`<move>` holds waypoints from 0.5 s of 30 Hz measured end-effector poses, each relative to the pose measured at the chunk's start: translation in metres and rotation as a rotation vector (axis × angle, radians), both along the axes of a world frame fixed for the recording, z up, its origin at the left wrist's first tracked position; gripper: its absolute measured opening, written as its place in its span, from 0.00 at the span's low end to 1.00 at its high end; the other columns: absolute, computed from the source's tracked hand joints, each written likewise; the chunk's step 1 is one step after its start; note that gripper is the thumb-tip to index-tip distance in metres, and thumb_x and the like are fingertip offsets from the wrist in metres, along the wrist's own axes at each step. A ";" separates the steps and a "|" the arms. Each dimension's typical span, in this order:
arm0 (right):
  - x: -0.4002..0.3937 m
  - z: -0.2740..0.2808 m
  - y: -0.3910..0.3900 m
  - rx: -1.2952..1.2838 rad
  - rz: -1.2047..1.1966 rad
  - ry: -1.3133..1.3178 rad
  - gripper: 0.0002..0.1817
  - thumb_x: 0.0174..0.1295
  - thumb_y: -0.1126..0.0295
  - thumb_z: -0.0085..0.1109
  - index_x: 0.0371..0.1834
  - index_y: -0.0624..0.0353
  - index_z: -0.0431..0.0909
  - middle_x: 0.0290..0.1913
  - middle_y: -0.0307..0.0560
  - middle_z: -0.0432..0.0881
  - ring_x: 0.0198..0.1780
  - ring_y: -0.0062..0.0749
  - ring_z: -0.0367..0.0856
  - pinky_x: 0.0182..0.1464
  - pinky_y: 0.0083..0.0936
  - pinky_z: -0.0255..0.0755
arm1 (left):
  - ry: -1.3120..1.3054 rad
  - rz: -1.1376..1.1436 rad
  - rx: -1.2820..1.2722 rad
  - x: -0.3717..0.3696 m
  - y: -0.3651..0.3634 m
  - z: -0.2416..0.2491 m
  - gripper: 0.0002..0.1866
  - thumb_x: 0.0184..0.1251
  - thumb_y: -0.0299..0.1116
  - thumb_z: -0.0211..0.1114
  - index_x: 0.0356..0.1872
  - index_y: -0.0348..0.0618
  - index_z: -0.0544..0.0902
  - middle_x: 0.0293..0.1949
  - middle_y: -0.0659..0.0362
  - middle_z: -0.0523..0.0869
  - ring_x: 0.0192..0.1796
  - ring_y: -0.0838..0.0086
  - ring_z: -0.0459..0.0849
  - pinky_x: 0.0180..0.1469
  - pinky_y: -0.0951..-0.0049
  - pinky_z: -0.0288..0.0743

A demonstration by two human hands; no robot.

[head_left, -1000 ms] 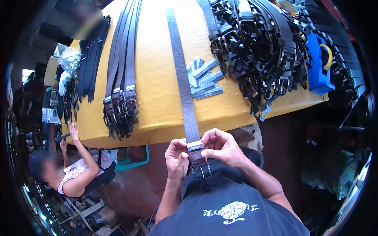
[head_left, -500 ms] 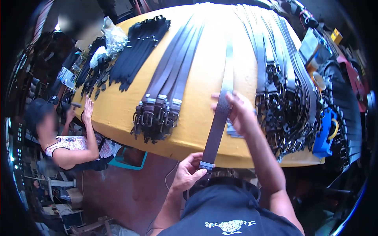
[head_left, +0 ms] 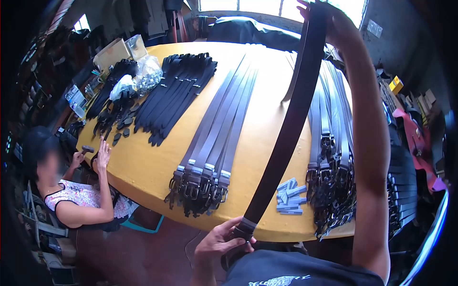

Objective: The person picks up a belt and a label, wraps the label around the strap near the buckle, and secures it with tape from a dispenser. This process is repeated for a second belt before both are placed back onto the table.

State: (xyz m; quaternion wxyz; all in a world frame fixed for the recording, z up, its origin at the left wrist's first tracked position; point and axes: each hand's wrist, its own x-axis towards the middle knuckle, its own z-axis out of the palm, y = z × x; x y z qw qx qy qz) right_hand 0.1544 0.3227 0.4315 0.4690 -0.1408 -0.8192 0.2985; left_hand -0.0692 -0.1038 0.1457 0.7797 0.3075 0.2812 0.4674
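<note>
A dark brown leather belt (head_left: 292, 136) stretches up and away from me over the table. My left hand (head_left: 223, 242) is closed round its near end, just below a grey band wrapped on the strap; the buckle there is mostly hidden by my fingers. High at the top of the view, my right hand (head_left: 339, 26) grips the belt further along, and the strap's free end hangs down behind it. Beneath the belt, to its right, lies a small pile of grey paper bands (head_left: 290, 196).
Bunches of brown belts with buckles lie left (head_left: 210, 159) and right (head_left: 329, 157) on the yellow-covered table (head_left: 143, 157). Black straps (head_left: 174, 95) and plastic bags (head_left: 148, 74) are further left. Another person (head_left: 78, 202) sits at the left edge, holding a hammer (head_left: 88, 149).
My right hand has risen far up along the belt, lifting it off the table. My left hand keeps its hold on the near end. The head view has tilted upward.
</note>
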 end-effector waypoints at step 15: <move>-0.121 0.025 0.170 -0.754 -0.234 0.216 0.18 0.69 0.73 0.40 0.57 0.74 0.65 0.55 0.59 0.77 0.53 0.36 0.80 0.58 0.31 0.75 | 0.197 0.369 -0.051 -0.076 0.067 0.088 0.09 0.71 0.27 0.56 0.47 0.32 0.72 0.30 0.54 0.83 0.28 0.72 0.84 0.32 0.74 0.81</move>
